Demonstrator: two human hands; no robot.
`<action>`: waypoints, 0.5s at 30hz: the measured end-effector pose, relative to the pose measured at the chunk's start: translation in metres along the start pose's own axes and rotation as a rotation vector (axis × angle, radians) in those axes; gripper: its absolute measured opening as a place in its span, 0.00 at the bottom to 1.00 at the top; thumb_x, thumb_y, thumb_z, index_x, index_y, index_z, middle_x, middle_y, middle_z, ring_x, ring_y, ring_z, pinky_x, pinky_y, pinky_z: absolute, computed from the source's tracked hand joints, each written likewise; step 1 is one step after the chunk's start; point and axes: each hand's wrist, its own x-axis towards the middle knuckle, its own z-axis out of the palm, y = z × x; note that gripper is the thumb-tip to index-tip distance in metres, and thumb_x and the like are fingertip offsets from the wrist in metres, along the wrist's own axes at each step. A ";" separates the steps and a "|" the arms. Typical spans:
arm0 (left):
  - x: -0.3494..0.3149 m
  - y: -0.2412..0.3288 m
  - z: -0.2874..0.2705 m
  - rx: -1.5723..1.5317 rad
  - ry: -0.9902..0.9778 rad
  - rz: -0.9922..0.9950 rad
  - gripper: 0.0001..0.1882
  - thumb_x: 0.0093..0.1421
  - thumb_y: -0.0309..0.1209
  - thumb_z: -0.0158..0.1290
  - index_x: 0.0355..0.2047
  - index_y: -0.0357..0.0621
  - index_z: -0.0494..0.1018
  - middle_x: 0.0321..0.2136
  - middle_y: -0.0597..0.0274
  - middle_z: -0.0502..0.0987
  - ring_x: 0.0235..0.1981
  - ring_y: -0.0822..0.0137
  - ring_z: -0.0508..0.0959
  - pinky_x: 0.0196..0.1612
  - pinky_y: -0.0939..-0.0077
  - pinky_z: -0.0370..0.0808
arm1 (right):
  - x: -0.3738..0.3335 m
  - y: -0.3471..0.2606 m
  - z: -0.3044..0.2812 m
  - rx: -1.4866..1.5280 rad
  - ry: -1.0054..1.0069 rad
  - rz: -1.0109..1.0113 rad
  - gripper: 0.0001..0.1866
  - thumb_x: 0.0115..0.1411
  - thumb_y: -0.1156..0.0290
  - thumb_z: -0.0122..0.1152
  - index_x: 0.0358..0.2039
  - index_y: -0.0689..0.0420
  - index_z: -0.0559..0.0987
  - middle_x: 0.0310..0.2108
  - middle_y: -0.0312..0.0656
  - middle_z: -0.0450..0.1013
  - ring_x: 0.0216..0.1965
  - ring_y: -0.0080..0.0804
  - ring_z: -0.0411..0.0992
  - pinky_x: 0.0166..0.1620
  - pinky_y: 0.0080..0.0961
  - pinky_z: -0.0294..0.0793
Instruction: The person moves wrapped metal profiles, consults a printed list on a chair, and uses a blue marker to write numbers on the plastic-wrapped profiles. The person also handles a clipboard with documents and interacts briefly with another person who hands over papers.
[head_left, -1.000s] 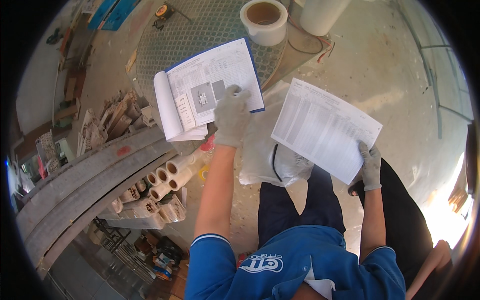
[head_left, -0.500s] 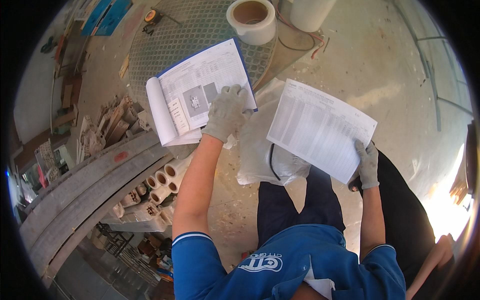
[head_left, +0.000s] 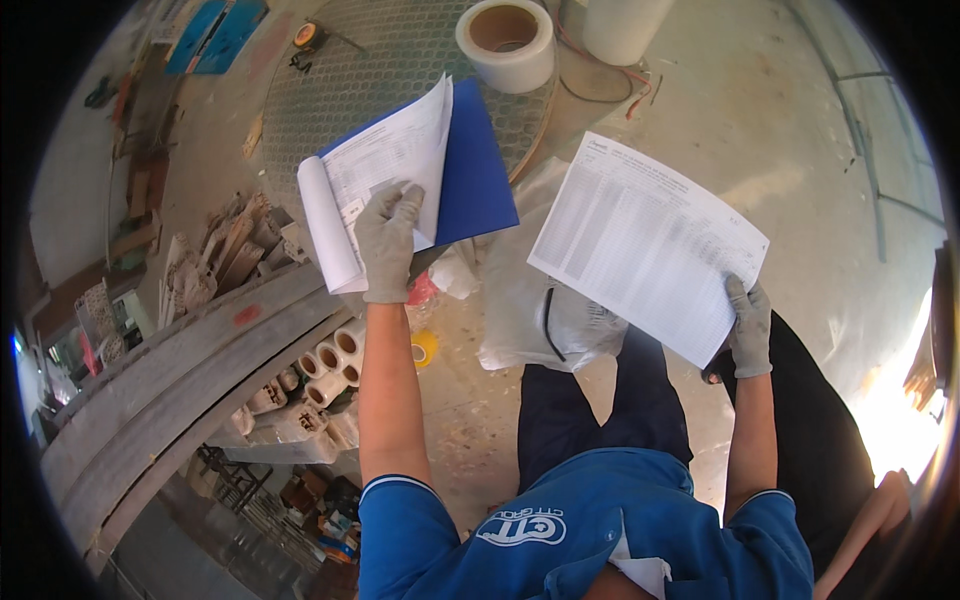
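Note:
My gloved left hand (head_left: pixel 386 245) is closed on a stack of printed pages (head_left: pixel 385 150) at their lower edge. The pages' right side lifts off a blue clipboard (head_left: pixel 480 170), while their left side curls back in a roll. The clipboard lies tilted at the edge of a round table (head_left: pixel 375 70). Between the thumb and fingers of my gloved right hand (head_left: pixel 748 325) is a loose printed sheet (head_left: pixel 640 245), held by its lower right corner. This sheet hangs in the air, apart from the clipboard, with a printed table facing up.
White film rolls (head_left: pixel 542 75) and a tape measure (head_left: pixel 308 38) are at the far side. A plastic-wrapped bundle (head_left: pixel 515 325) sits before my legs. Long boards (head_left: pixel 190 390), several cardboard-cored rolls (head_left: pixel 335 355) and yellow tape (head_left: pixel 425 348) lie left. A person in black (head_left: pixel 820 420) is close on my right.
My left hand has moved left and slightly down, drawing the pages off the clipboard's right side and baring its blue surface. The right hand's sheet has shifted slightly.

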 end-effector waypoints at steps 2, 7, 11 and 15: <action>-0.002 -0.004 -0.003 0.024 -0.081 0.030 0.14 0.61 0.33 0.59 0.42 0.35 0.80 0.31 0.58 0.82 0.31 0.72 0.77 0.39 0.77 0.73 | 0.003 -0.001 0.003 0.009 -0.016 -0.008 0.20 0.67 0.65 0.58 0.51 0.68 0.75 0.45 0.43 0.77 0.43 0.24 0.74 0.48 0.22 0.73; -0.004 -0.007 -0.001 0.137 -0.041 0.032 0.13 0.59 0.30 0.58 0.41 0.33 0.80 0.28 0.58 0.82 0.30 0.69 0.78 0.39 0.75 0.75 | 0.002 -0.007 0.011 0.033 -0.026 -0.028 0.22 0.66 0.64 0.59 0.53 0.68 0.73 0.46 0.44 0.76 0.44 0.26 0.75 0.48 0.23 0.74; -0.003 0.005 -0.018 0.079 -0.042 -0.052 0.12 0.58 0.28 0.58 0.38 0.32 0.80 0.27 0.61 0.81 0.29 0.72 0.78 0.37 0.78 0.74 | -0.002 -0.025 0.018 0.082 -0.066 -0.035 0.21 0.67 0.64 0.58 0.51 0.68 0.74 0.46 0.44 0.77 0.44 0.25 0.74 0.49 0.23 0.73; -0.006 0.017 -0.041 -0.184 -0.096 -0.169 0.10 0.58 0.27 0.57 0.36 0.32 0.80 0.27 0.65 0.79 0.28 0.76 0.76 0.34 0.82 0.72 | 0.009 -0.041 0.044 0.072 -0.116 -0.076 0.21 0.67 0.64 0.58 0.52 0.69 0.74 0.46 0.45 0.77 0.44 0.25 0.74 0.48 0.23 0.73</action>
